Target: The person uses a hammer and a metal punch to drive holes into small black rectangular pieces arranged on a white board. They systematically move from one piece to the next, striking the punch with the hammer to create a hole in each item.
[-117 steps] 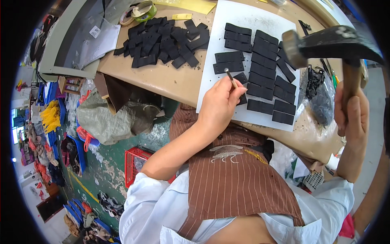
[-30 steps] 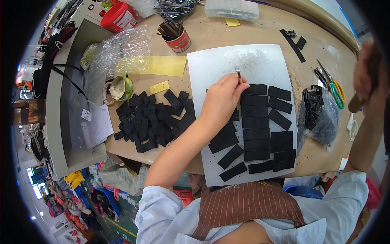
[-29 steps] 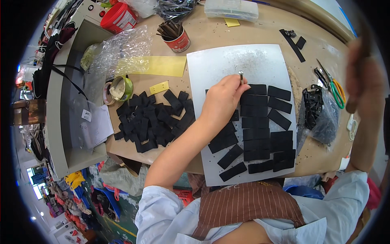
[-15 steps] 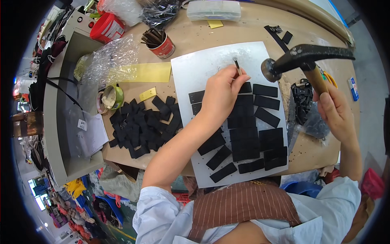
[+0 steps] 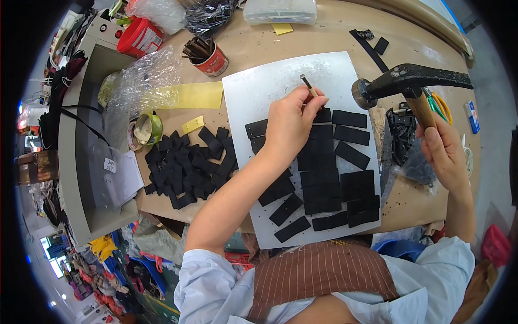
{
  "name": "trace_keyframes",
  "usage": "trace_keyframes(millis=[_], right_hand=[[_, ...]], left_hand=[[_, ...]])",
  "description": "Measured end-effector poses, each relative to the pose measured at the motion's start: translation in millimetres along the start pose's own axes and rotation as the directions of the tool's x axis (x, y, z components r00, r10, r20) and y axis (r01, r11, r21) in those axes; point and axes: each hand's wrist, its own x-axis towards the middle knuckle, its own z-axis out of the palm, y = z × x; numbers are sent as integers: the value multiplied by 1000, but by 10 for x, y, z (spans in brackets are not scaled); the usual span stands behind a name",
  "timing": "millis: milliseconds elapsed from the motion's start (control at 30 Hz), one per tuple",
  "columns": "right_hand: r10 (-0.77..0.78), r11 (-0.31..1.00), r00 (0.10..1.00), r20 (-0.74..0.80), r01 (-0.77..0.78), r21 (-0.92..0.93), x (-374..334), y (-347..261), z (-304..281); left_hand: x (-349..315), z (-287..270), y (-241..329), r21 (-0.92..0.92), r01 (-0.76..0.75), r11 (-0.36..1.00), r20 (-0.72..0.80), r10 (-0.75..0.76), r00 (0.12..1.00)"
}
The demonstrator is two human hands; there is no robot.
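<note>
Now the hammer point(image 5: 410, 79), up by the right rim of the view a second ago, is hanging lower, its face just beyond the right edge of the white sheet point(image 5: 251, 81); the metal punch point(image 5: 307, 85) is leaning further left. Hammer and punch are standing apart, so no blow is landing. The left hand point(image 5: 292, 116) is pinching the punch and hiding its foot; the right hand point(image 5: 443, 154) is gripping the hammer's wooden handle. The hands are keeping well apart. Black strips point(image 5: 321, 186) are lying in rough columns on the sheet, which is reaching the table's point(image 5: 345, 38) near edge; a loose black pile point(image 5: 189, 164) is sitting left of it.

On to the containers: a red tin point(image 5: 217, 62) beyond the sheet's far left corner is holding dark, thin rods. A red bucket point(image 5: 140, 40) is standing by the table's far left corner, contents unclear. A clear plastic box point(image 5: 280, 12) is resting toward the far edge, its contents impossible to make out.
</note>
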Motion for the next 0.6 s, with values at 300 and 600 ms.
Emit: trace_keyframes(millis=[300,600], right_hand=[[-194,972,925,-328,226,64,99,-319,-436],[-163,961,986,45,169,-220,309,-441,-50]], left_hand=[[1,12,14,55,-38,998,-13,38,999],[-124,102,7,370,-225,901,-37,256,966]])
